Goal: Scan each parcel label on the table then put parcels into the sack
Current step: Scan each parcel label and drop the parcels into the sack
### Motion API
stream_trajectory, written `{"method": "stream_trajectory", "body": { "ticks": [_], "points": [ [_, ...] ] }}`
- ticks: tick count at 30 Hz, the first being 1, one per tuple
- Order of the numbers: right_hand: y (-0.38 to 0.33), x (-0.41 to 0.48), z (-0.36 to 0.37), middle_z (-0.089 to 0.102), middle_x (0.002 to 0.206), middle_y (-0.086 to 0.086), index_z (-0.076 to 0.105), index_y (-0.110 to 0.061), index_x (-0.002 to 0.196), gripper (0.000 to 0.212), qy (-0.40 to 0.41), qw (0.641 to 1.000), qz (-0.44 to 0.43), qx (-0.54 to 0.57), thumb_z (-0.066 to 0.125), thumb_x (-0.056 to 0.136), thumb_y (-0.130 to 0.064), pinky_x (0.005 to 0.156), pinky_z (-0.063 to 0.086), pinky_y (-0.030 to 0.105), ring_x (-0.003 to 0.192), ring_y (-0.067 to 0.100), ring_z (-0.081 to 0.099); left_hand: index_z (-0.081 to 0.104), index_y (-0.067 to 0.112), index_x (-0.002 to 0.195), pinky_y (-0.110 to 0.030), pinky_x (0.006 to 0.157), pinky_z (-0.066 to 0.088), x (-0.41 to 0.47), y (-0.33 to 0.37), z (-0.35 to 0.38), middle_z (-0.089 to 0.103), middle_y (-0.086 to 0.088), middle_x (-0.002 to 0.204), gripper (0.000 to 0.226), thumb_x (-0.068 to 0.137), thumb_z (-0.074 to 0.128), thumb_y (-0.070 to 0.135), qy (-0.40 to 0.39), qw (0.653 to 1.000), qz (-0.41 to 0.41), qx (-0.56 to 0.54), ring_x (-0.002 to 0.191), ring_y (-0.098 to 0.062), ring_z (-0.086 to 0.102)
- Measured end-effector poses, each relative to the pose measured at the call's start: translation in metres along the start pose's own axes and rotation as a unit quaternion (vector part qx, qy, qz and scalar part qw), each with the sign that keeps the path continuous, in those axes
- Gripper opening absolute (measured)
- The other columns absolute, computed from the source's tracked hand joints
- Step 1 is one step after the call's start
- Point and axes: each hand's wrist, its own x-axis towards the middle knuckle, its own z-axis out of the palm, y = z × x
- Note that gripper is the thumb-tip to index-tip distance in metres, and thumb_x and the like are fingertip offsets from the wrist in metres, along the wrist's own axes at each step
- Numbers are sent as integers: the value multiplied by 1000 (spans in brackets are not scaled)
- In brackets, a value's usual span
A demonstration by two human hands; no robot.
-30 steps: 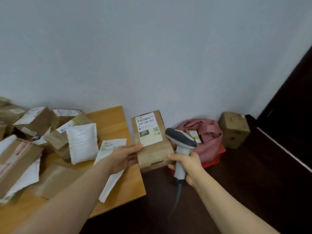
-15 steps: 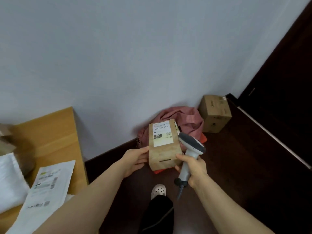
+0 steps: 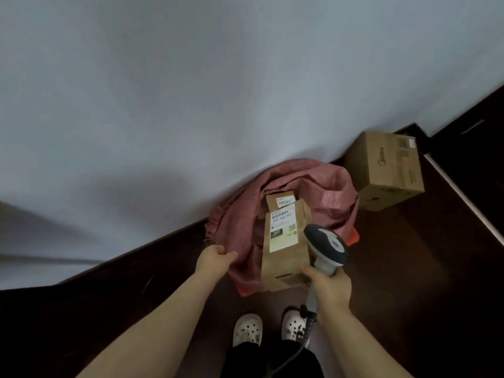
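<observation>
just above my right hand (image 3: 327,287), the parcel (image 3: 286,257) now hangs over the sack (image 3: 240,222), pinched by my thumb beside the scanner (image 3: 327,246) i also grip. my left hand (image 3: 215,259) has let it go and clutches the sack's rim, ready for the drop.

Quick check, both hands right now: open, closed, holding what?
Left hand: closed, grip on the rim of the pink sack.
Right hand: closed round the handle of the scanner, thumb also pressed on the brown parcel.

Parcel (image 3: 286,252) over sack (image 3: 240,227); carton (image 3: 387,170) right, against wall (image 3: 245,77).
</observation>
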Motion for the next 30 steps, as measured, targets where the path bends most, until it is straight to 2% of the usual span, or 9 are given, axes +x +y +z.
{"method": "stream_trajectory", "body": {
  "ticks": [6, 8, 12, 15, 17, 21, 23, 24, 30],
  "points": [
    [18, 80, 40, 61, 66, -1, 56, -19, 66, 27, -30, 991, -78, -108, 79, 74, -8, 65, 47, 31, 69, 22, 62, 48, 2, 136, -34, 98, 42, 97, -10, 47, 55, -18, 133, 68, 83, 71, 37, 39, 995, -12, 91, 122, -33, 52],
    [27, 100, 49, 65, 74, 0, 61, -17, 76, 21, -32, 988, -94, -116, 81, 73, -12, 67, 47, 29, 75, 21, 64, 41, -1, 138, -38, 102, 42, 120, -13, 68, 48, -21, 137, 82, 77, 76, 41, 63, 992, -26, 109, 125, -35, 48],
    [49, 129, 64, 66, 96, 3, 65, -15, 100, 34, -49, 984, -118, -126, 84, 71, -15, 77, 45, 28, 89, 18, 63, 17, -1, 147, -45, 109, 29, 151, -13, 98, 26, -23, 146, 107, 73, 77, 48, 94, 978, -50, 181, 135, -39, 28],
    [59, 139, 71, 67, 101, 2, 66, -12, 109, 44, -68, 981, -125, -132, 84, 70, -14, 74, 46, 23, 92, 13, 64, 38, 1, 137, -45, 104, 34, 172, -19, 100, 37, -25, 139, 65, 87, 64, 35, 123, 972, -52, 193, 128, -41, 36],
    [62, 142, 75, 66, 103, 1, 64, -14, 110, 46, -77, 982, -107, -135, 85, 68, -13, 75, 49, 23, 93, 10, 64, 50, -4, 128, -41, 100, 36, 182, -20, 90, 48, -30, 132, 39, 95, 49, 18, 161, 982, -53, 88, 122, -43, 46],
    [49, 143, 94, 64, 99, 13, 65, -12, 93, 46, -92, 984, -50, -141, 79, 55, -32, 78, 58, 44, 88, 25, 66, 51, -7, 126, -34, 96, 36, 178, -5, 56, 54, -28, 127, 35, 97, 38, 7, 259, 956, -50, -128, 118, -39, 49],
    [34, 148, 109, 63, 77, 8, 59, -13, 71, 21, -108, 986, -14, -126, 79, 66, -15, 77, 57, 47, 72, 21, 62, 54, -6, 123, -34, 96, 37, 175, 1, 41, 56, -26, 123, 33, 97, 38, 7, 268, 948, -42, -165, 115, -36, 51],
    [28, 153, 117, 61, 71, 2, 55, -15, 67, 24, -108, 988, 3, -112, 77, 72, -5, 78, 55, 45, 69, 19, 60, 55, -6, 122, -35, 97, 37, 175, 3, 36, 57, -24, 122, 33, 96, 39, 8, 264, 948, -40, -173, 114, -36, 52],
    [15, 158, 135, 57, 88, 2, 51, -13, 96, 33, -95, 990, 70, -73, 78, 77, -11, 91, 49, 39, 92, 24, 56, 62, 2, 116, -37, 93, 45, 167, -7, 27, 64, -18, 114, 29, 92, 52, 16, 184, 977, -13, -111, 108, -33, 58]
  ]
}}
